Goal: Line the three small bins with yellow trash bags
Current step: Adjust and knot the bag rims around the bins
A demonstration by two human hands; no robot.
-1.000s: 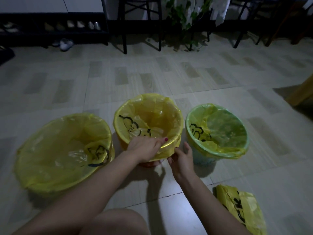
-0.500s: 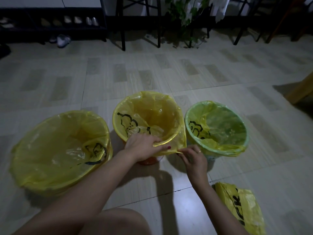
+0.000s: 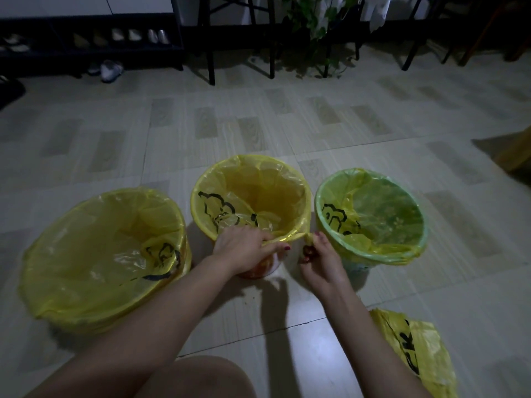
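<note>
Three small bins stand in a row on the tiled floor, each with a yellow trash bag over its rim: the left bin, the middle bin and the green right bin. My left hand presses the bag's folded edge against the near rim of the middle bin. My right hand pinches a twisted bit of that same bag's slack just right of the rim, between the middle and right bins.
A folded pack of spare yellow bags lies on the floor at the lower right. My bare knee is at the bottom. Chair legs, a plant and a shoe rack line the far wall.
The right hand has risen from below the middle bin's rim to the bag's slack and drawn it out to the right. The left hand has stayed on the near rim.
</note>
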